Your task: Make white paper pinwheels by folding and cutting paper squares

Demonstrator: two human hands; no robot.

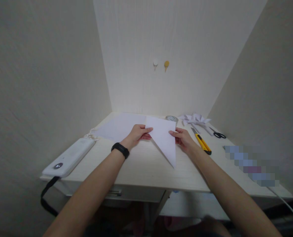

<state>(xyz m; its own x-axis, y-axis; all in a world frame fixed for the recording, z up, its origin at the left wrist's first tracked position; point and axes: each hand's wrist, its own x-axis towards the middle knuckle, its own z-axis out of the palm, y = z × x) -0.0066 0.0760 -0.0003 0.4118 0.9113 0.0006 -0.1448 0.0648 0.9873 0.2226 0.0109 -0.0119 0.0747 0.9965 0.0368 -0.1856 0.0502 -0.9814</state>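
Observation:
A folded sheet of white paper [163, 133] is held up over the desk between my two hands, its pointed corner hanging toward me. My left hand [140, 132] pinches its left edge, thumb on the front face and fingers behind. On the opposite edge my right hand [182, 138] grips it the same way, thumb in front. To the right of my right hand lies a yellow and black utility knife [201, 141] with its blade pointing away. More white paper [119, 123] lies flat on the desk beyond my left hand.
Behind my right hand are a roll of tape [171, 118], a white paper pinwheel shape [194, 119] and black-handled scissors [219, 135]. A white box-like device [69, 157] with a strap sits at the desk's [136, 171] left edge. Walls enclose the desk; two hooks [166, 65] hang behind.

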